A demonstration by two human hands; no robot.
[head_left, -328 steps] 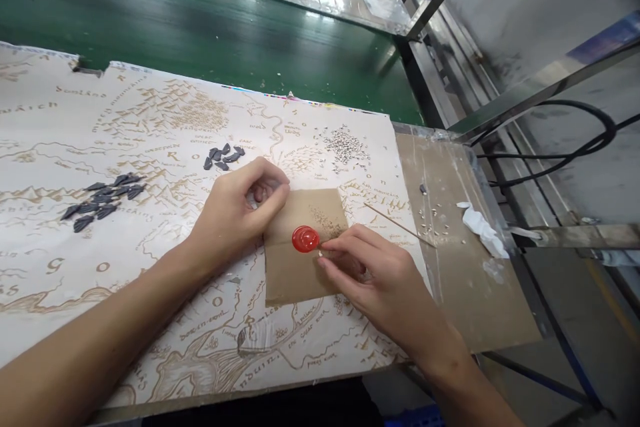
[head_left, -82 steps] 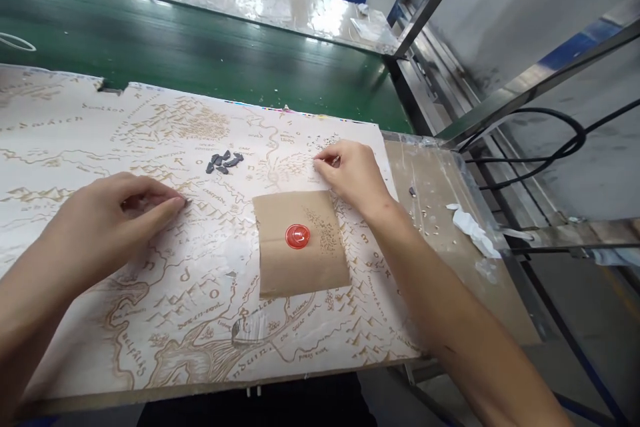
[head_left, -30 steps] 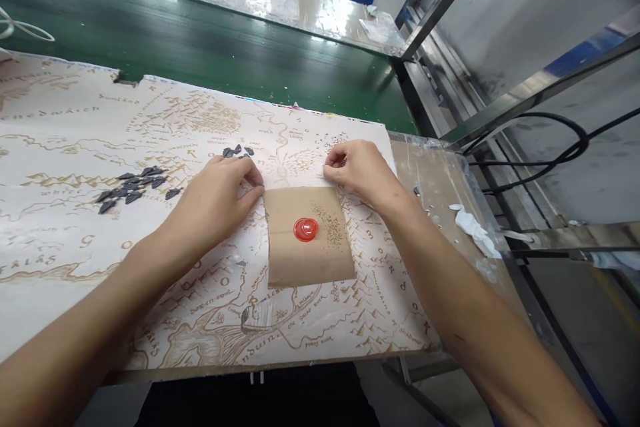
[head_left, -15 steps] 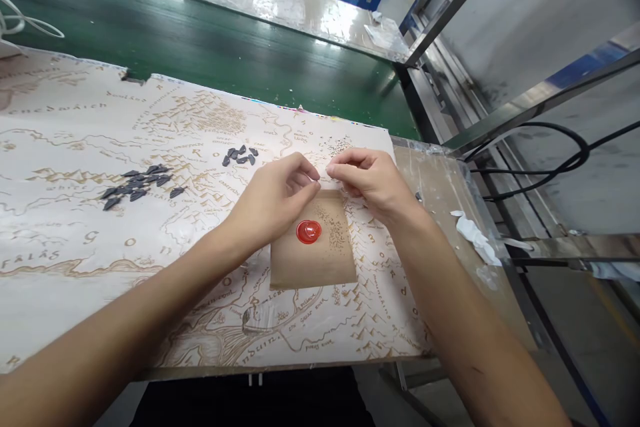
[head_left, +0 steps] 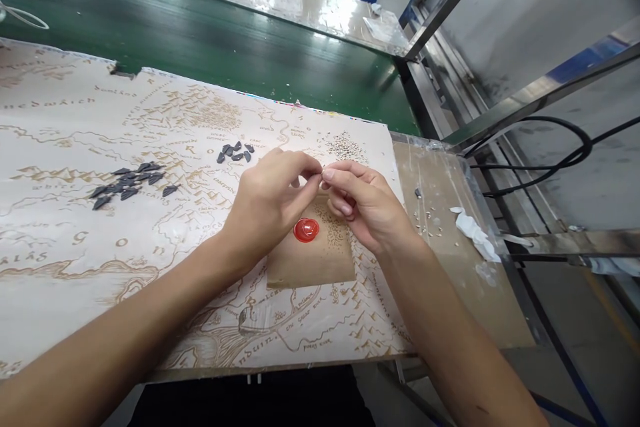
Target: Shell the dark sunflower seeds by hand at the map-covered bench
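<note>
My left hand [head_left: 273, 207] and my right hand [head_left: 363, 203] meet above the top edge of a kraft paper sheet [head_left: 310, 267], their fingertips pressed together. Anything tiny between those fingertips is hidden. Just below them, a glossy red disc [head_left: 307, 229] lies on the paper, not touched by either hand. The paper rests on a large cream sheet printed with a tan fantasy map [head_left: 75, 267]. Two groups of dark grey leaf-shaped pieces [head_left: 125, 181] [head_left: 234, 152] lie left of my hands. A patch of pale grains [head_left: 344, 147] lies beyond my right fingers.
A cardboard sheet [head_left: 465, 280] right of the map holds scattered pale bits and crumpled white tissue [head_left: 475, 233]. Beyond the far edge runs a green conveyor belt [head_left: 200, 60]. Black cables [head_left: 545, 160] and a metal frame [head_left: 565, 83] stand to the right.
My hands have moved closer, and the fingertips now touch above the paper. The right hand has turned its palm inward. The red disc and dark pieces have stayed in place on the sheets.
</note>
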